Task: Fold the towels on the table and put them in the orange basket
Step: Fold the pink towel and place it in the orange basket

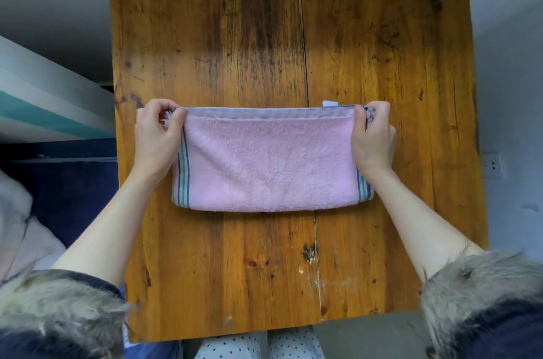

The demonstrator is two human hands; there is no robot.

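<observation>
While folded towel [269, 161] lies flat, both hands' fingers [176, 117] pinch its far corners

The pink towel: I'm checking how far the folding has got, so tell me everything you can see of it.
The pink towel is soft terry cloth, folded once into a wide rectangle, its fold at the near edge. A pale woven band runs along its far edge, green and dark stripes mark both short ends, and a small white tag sticks out near the far right corner. It lies flat on the wooden table. The left hand and right hand each pinch a far corner.
</observation>
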